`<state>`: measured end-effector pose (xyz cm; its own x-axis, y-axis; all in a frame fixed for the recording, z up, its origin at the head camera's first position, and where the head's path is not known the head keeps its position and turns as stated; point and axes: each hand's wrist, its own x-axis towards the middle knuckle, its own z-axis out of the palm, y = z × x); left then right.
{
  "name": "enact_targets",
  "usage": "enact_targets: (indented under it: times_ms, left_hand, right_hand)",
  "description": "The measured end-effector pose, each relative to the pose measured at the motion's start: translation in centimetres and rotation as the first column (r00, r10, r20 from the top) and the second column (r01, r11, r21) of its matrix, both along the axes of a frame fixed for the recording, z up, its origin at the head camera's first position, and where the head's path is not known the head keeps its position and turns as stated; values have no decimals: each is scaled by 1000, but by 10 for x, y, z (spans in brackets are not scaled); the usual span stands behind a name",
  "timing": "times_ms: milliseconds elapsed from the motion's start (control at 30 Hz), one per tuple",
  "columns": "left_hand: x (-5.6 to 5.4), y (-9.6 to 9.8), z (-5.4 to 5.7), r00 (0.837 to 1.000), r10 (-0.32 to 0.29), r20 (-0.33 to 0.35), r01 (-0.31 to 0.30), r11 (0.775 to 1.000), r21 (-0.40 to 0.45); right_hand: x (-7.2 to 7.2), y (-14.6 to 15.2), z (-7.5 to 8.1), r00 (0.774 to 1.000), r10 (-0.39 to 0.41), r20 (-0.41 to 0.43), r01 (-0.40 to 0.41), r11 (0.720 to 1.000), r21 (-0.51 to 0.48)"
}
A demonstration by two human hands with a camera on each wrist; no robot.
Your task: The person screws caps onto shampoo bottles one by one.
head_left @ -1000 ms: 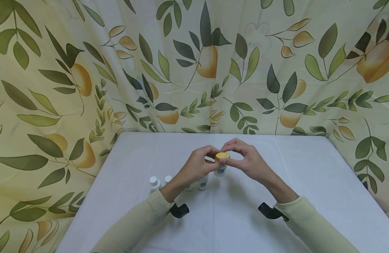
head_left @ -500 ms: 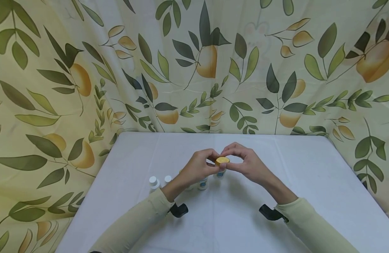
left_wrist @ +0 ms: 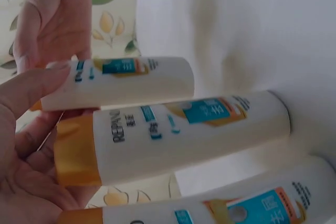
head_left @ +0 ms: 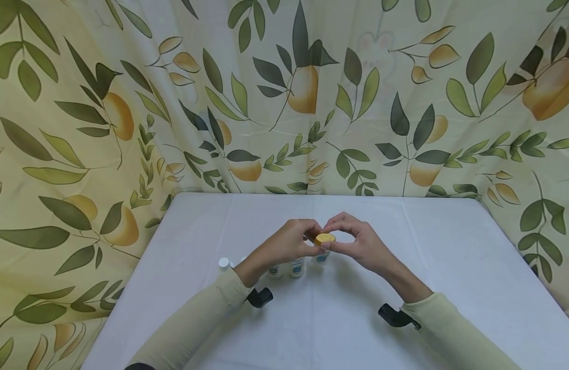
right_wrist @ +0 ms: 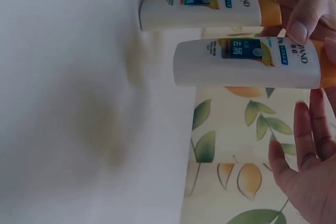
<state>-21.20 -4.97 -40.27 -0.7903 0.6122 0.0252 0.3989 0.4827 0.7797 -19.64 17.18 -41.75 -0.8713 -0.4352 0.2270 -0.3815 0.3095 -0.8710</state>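
Observation:
Upright between both hands is a white shampoo bottle (head_left: 321,257) with a gold cap (head_left: 325,239) and a blue label. My left hand (head_left: 293,240) pinches it near the cap, its thumb (right_wrist: 303,24) lying along the bottle's shoulder in the right wrist view. From the other side my right hand (head_left: 360,241) pinches the cap, thumb in front and fingers behind. Two matching shampoo bottles, one (head_left: 297,267) close by and another (head_left: 275,271) beside it, stand just left of the held one. The left hand and wrist partly cover their tops in the head view.
Farther left, a white-capped bottle (head_left: 224,263) shows behind the left sleeve, with a second white cap mostly hidden there. A white cloth covers the table (head_left: 330,329). A leaf-and-fruit patterned curtain (head_left: 284,103) hangs behind and to the left.
Both hands have come slightly lower and nearer with the held shampoo bottle. My left forearm has shifted a little, covering more of the white-capped bottles.

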Motion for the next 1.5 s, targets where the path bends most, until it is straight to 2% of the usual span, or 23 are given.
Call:
enact_targets:
  times_ms: [300, 467, 767, 1033, 1500]
  left_hand:
    - [-7, -1, -4, 999, -51, 17, 52, 997, -53]
    - [-8, 0, -2, 998, -66, 23, 68, 993, -101]
    - [-5, 4, -3, 999, -44, 22, 47, 984, -172]
    - [-7, 5, -5, 998, -65, 17, 67, 971, -229]
    - [-5, 6, -4, 998, -64, 23, 68, 966, -248]
  right_hand:
    - [2, 0, -7, 999, -5, 33, 4, 1000, 4]
    - [1, 0, -11, 999, -1, 43, 0, 1000, 11]
    - [0, 1, -20, 998, 20, 58, -20, 1000, 2]
    - [-1, 2, -27, 997, 32, 76, -32, 999, 0]
    - [-1, 5, -27, 995, 47, 93, -50, 998, 27]
